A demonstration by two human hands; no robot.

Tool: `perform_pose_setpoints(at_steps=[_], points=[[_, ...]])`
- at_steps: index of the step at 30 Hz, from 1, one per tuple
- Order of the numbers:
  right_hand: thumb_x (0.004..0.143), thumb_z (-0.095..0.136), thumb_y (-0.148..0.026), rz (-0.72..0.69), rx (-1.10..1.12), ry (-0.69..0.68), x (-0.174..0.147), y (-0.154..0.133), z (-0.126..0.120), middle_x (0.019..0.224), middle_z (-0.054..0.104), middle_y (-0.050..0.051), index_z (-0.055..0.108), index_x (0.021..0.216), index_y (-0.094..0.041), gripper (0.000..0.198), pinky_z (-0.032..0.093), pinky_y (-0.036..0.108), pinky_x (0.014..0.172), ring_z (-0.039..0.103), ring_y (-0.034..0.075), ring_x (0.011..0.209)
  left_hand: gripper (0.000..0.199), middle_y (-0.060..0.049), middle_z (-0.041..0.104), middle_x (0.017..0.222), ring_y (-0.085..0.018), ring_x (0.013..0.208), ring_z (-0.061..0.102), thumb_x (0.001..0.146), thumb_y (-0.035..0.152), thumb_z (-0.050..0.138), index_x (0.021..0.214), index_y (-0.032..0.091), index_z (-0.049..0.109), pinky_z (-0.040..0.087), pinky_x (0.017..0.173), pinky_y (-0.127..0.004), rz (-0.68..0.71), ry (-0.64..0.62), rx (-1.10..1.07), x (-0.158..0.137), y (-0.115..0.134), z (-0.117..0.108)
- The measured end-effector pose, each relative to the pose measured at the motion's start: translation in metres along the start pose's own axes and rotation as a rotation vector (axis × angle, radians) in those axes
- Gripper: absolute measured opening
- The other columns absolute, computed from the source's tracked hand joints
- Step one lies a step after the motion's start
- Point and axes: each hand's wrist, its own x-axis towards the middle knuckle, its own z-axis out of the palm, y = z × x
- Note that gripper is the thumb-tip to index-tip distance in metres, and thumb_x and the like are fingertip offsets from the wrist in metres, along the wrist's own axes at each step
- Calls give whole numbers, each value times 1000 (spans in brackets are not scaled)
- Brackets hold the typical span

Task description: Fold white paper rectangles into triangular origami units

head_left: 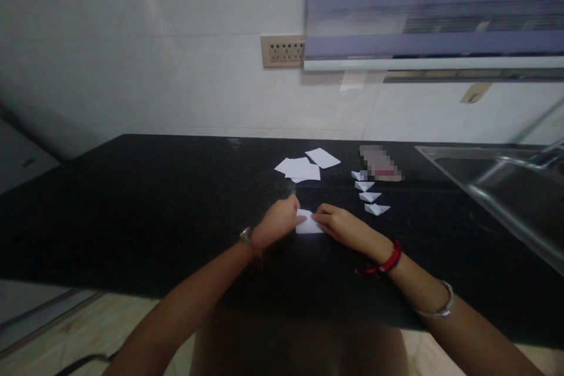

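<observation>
A small white sheet of paper (309,225) lies on the black countertop between my hands, its upper edge partly folded. My left hand (278,220) grips its left side, the thumb pressed on top. From the right, my right hand (346,226) pinches the paper's upper right part with the fingertips together. Just beyond my hands is a loose pile of white paper sheets (303,171), with one more white sheet (323,158) behind it. To the right, several small folded paper pieces (377,210) stand in a column running away from me.
A blurred-out flat rectangular object (379,163) lies behind the folded pieces. A steel sink (497,188) is set into the black countertop (132,211) at the right. The tiled wall behind carries a socket panel (284,51) and a purple blind (432,6).
</observation>
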Motion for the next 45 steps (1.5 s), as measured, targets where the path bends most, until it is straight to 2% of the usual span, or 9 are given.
perform_pose_setpoints(at_steps=[8, 12, 15, 18, 24, 40, 45], points=[[83, 39, -17, 60, 46, -40, 1, -1, 2, 83, 49, 7, 55, 98, -11, 23, 40, 25, 66, 49, 12, 69, 24, -3, 55, 80, -14, 73, 52, 73, 17, 49, 96, 15, 42, 40, 62, -24, 136, 128, -12, -1, 4, 8], [82, 42, -16, 93, 78, -14, 2, 1, 2, 82, 50, 7, 57, 94, -12, 20, 40, 24, 69, 49, 13, 73, 11, -3, 55, 82, -15, 75, 51, 77, 16, 45, 86, 16, 51, 40, 67, -25, 322, 38, 95, 2, -1, 4], [80, 46, -15, 104, 97, -2, 3, 4, 3, 81, 51, 6, 60, 87, -13, 16, 40, 24, 70, 50, 14, 74, 14, -4, 55, 85, -14, 80, 51, 79, 15, 42, 83, 16, 56, 40, 72, -25, 487, -41, 149, 5, -7, -1], [80, 47, -17, 102, 101, 3, 3, 7, 5, 80, 51, 6, 61, 86, -14, 15, 40, 24, 70, 50, 14, 74, 17, -5, 55, 88, -14, 81, 52, 79, 13, 43, 85, 15, 58, 41, 74, -24, 544, -71, 163, 7, -11, -2], [79, 49, -17, 92, 91, 16, 2, 8, 5, 80, 51, 6, 60, 92, -14, 17, 39, 24, 68, 50, 14, 73, 19, -5, 56, 91, -14, 82, 52, 78, 12, 45, 91, 16, 59, 41, 75, -23, 588, -58, 154, 8, -13, 2], [82, 44, -19, 54, 58, -52, 2, 9, 4, 82, 49, 6, 55, 98, -14, 20, 38, 24, 68, 50, 14, 74, 19, -4, 55, 80, -11, 71, 51, 81, 16, 42, 75, 12, 60, 40, 64, -20, 565, -93, 223, 5, -4, 0], [83, 42, -18, 48, 22, -80, 2, 8, 3, 83, 50, 7, 52, 105, -13, 25, 39, 25, 68, 50, 15, 74, 19, -5, 56, 88, -12, 79, 52, 82, 16, 41, 80, 13, 60, 41, 72, -21, 612, -113, 189, 5, -6, -3]])
